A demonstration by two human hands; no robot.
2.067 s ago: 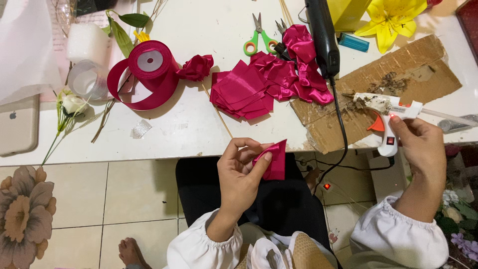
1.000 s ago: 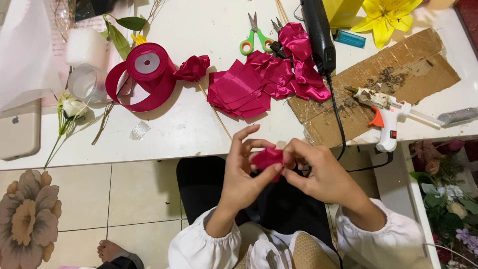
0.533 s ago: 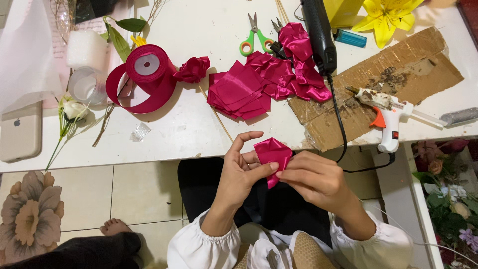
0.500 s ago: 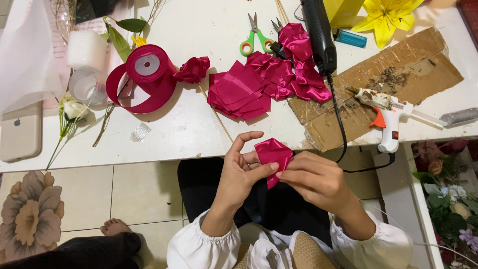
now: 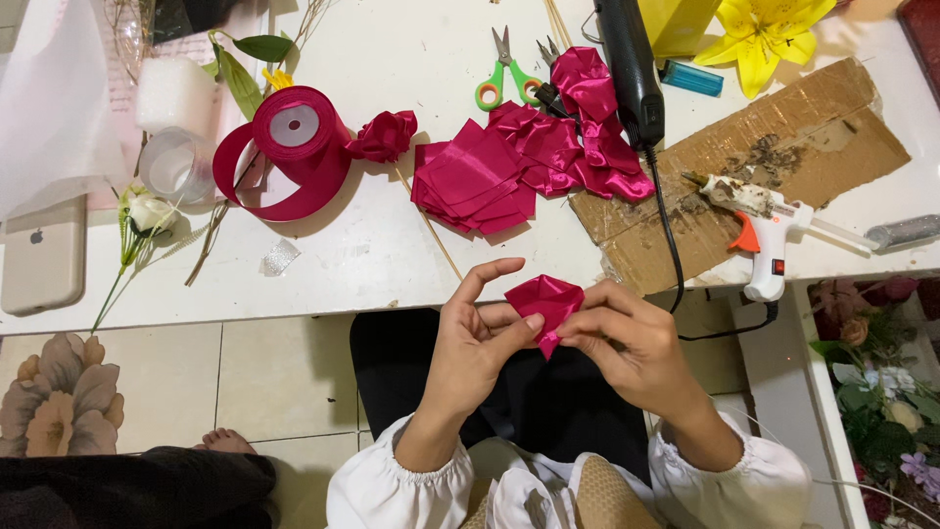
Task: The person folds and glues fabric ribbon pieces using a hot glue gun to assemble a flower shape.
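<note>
A folded piece of magenta satin ribbon (image 5: 544, 300) is pinched between both my hands just below the white table's front edge (image 5: 323, 294). My left hand (image 5: 480, 343) grips its lower left side with thumb and fingers, index finger raised. My right hand (image 5: 632, 338) holds the right side with its fingertips. Cut ribbon squares (image 5: 475, 181) and crumpled ribbon pieces (image 5: 578, 137) lie on the table above. A finished ribbon rose on a stick (image 5: 384, 135) rests beside the ribbon roll (image 5: 289, 147).
A white glue gun (image 5: 759, 220) lies on cardboard (image 5: 764, 147) at right, its black cord hanging down. Green-handled scissors (image 5: 499, 73), a black tool (image 5: 632, 69), a yellow lily (image 5: 764, 34), a phone (image 5: 39, 255) and a white artificial rose (image 5: 147, 211) lie around. A bare foot (image 5: 230, 441) shows lower left.
My right hand left the glue gun on the cardboard and came to the ribbon piece. Both hands now pinch and shape it; the piece looks more folded than before.
</note>
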